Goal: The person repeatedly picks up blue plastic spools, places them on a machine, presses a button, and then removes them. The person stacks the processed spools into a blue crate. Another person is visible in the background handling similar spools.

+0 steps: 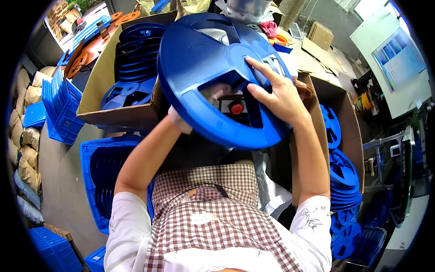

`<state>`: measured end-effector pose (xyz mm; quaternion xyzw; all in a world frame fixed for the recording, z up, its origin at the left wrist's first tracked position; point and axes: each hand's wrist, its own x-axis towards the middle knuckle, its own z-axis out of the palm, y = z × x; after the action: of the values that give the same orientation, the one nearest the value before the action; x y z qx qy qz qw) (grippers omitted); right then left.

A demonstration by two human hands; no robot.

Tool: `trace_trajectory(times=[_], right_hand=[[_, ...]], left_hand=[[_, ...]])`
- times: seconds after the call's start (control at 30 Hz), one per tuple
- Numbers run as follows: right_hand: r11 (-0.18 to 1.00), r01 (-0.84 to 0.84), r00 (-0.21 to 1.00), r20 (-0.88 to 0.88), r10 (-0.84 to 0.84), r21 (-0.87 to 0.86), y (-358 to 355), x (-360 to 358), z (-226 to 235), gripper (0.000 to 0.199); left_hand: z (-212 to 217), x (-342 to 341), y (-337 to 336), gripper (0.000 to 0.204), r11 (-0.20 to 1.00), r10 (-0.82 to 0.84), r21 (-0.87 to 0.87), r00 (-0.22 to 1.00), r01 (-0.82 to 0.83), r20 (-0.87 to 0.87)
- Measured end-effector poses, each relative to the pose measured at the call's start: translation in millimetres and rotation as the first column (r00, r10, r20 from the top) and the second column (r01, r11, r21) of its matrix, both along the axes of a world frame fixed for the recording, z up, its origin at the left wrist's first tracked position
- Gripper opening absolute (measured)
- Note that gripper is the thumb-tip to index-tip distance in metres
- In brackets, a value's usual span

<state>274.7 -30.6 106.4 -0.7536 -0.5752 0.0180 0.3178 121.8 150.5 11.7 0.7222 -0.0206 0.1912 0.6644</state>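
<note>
While our right hand (277, 93) lies half-spread on the tilted blue reel (219, 63), our left hand (179, 120) supports its rim, how closed we cannot tell; raised between left carton (120, 112) and right carton (353, 140), the reel could knock the left carton's corner if our support slipped.

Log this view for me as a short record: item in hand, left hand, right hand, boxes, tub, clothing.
Item in hand: large blue disc with cutouts, tilted
Left hand: at the disc's lower left edge, mostly hidden behind it
Right hand: on the disc's face, index finger and thumb spread
Seen through cutout: red button
Left carton: blue discs inside
Right carton: more blue discs
Blue tub: below the left carton, ribbed contents, kind unclear
Clothing: brown-and-white checked apron
</note>
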Motion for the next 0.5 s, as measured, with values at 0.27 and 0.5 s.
trace_trajectory(times=[0.27, 0.5], right_hand=[[0.956, 0.115, 0.983, 0.168, -0.071, -0.270, 78.0, 102.9, -11.1, 0.067], [0.937, 0.166, 0.970, 0.221, -0.100, -0.308, 128.5, 134.8, -23.5, 0.068]], left_hand=[[-5.6, 60.4, 110.1, 0.036, 0.808, 0.152, -0.582, 0.987, -0.092, 0.055], [-5.6, 59.7, 120.4, 0.036, 0.736, 0.232, -0.658, 0.973, -0.162, 0.020]])
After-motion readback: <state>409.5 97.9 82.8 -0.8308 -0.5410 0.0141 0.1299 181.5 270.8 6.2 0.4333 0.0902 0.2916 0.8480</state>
